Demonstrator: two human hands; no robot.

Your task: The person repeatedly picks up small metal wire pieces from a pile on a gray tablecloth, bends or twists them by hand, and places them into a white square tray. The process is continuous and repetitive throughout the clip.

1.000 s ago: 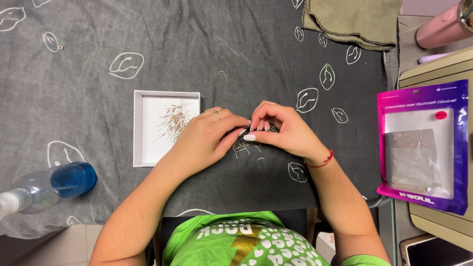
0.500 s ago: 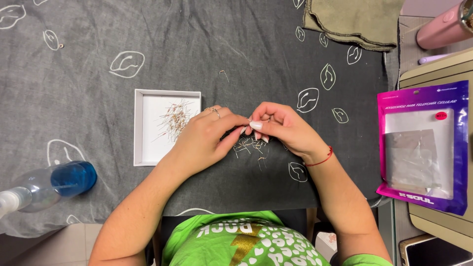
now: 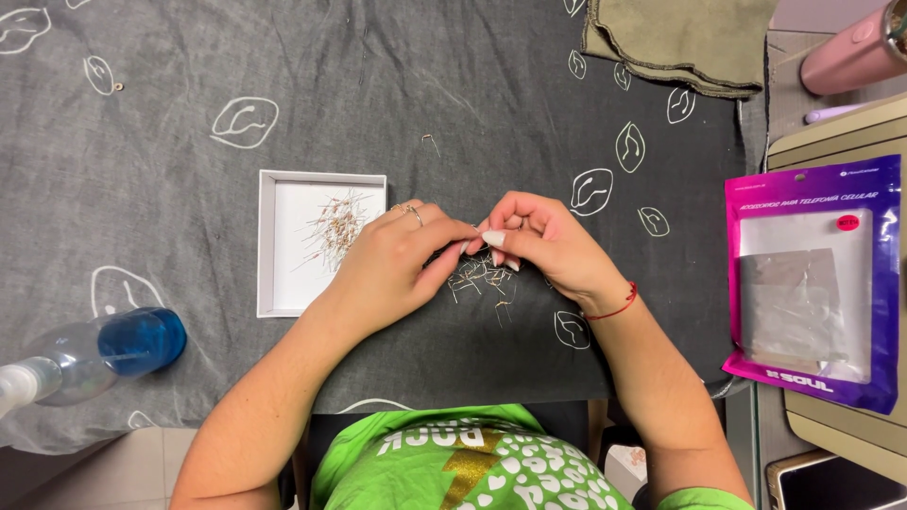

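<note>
Across the whole frame lies a dark gray cloth (image 3: 283, 94). Left of the middle sits a white tray (image 3: 283, 274) with thin pins. At the middle, the left hand (image 3: 392, 269) and right hand (image 3: 543, 241) pinch together above a little pile of pins (image 3: 477, 279).

Both forearms rise from six o'clock and converge at centre. The left hand (image 3: 392, 264) lies knuckles-up, fingers pointing toward three o'clock, meeting the right hand (image 3: 539, 241) (fingertips pinched together, curled toward nine o'clock).
</note>
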